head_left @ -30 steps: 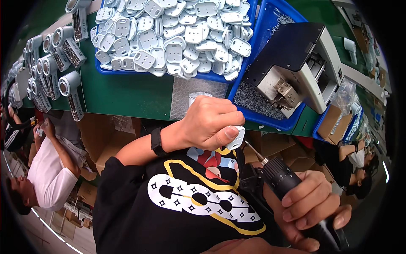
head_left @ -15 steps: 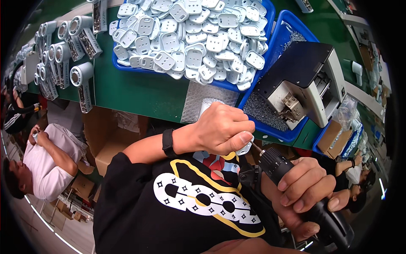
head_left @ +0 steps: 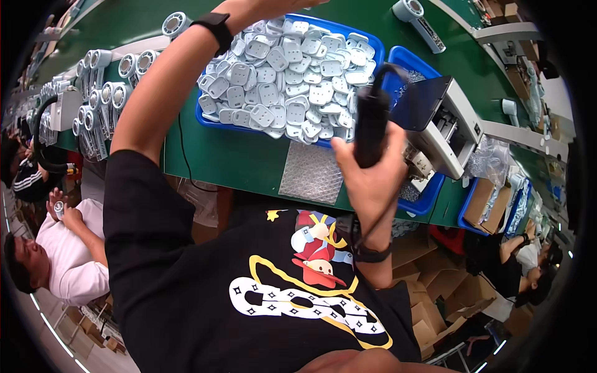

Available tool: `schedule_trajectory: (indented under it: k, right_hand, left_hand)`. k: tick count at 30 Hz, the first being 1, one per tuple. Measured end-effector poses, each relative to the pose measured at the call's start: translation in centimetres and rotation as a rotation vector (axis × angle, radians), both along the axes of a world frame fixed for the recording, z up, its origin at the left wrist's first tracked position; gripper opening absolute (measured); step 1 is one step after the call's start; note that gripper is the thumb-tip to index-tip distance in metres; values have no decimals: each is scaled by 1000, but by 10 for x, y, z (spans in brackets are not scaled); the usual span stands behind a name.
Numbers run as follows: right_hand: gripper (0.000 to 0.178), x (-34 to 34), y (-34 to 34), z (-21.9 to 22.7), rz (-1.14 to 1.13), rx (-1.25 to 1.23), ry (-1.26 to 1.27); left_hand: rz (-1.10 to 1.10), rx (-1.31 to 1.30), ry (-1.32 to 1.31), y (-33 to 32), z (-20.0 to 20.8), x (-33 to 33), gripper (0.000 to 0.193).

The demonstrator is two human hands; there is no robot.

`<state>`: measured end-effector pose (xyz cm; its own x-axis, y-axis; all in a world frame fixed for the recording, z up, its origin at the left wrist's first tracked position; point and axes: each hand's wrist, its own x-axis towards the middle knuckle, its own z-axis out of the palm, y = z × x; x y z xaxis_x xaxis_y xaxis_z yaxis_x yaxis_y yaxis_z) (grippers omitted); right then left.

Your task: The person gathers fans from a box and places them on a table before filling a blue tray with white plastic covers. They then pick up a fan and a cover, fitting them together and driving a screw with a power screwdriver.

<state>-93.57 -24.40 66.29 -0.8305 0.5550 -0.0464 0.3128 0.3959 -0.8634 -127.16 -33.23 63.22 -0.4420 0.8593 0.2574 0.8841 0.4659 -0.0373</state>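
The right hand (head_left: 372,177) grips a black power screwdriver (head_left: 371,124), fingers and thumb wrapped around its body, with its length pointing toward the far edge of the tabletop (head_left: 236,155). In view, the screwdriver overlaps the right side of a large blue tray (head_left: 205,114); its tip is too blurred to make out. The left hand (head_left: 270,6) reaches past this tray toward the far edge, mostly cut off by the upper rim of the view, so I cannot tell whether it is open or closed. A black wristband (head_left: 213,30) circles that wrist.

The large tray is heaped with pale plastic plates (head_left: 295,112). Just to its right, a smaller blue tray (head_left: 398,55) holds loose screws, with a black and silver machine (head_left: 457,130) standing at it. A sheet of bubble wrap (head_left: 311,174) lies at the tabletop's near edge, below the large tray. A handheld fan (head_left: 420,25) lies beyond the trays, and more pale fans (head_left: 102,99) are grouped toward the left end. A thin black cord (head_left: 185,155) hangs over the near edge. Cardboard boxes (head_left: 444,292) sit below the tabletop's right part. A co-worker in a pale shirt (head_left: 74,248) is at the left.
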Motion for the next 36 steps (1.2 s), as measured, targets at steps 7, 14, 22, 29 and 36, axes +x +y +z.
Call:
schedule_trajectory:
  k: [7, 14, 22, 29, 36]
  right_hand:
    - [55, -34, -18, -37, 88, 286, -299]
    - [52, -44, -1, -47, 60, 69, -66]
    - [58, -14, -6, -9, 116, -321, 215]
    - [63, 1, -23, 13, 198, -553, 259]
    - [71, 15, -19, 25, 329, -735, 160]
  left_hand:
    - [19, 267, 369, -25, -42, -29, 32]
    - [637, 804, 88, -162, -18, 186, 43]
    - [1251, -78, 392, -296, -67, 272, 69]
    - [1140, 21, 282, -325, -41, 288, 62]
    - [796, 1126, -426, -284, -14, 302, 50]
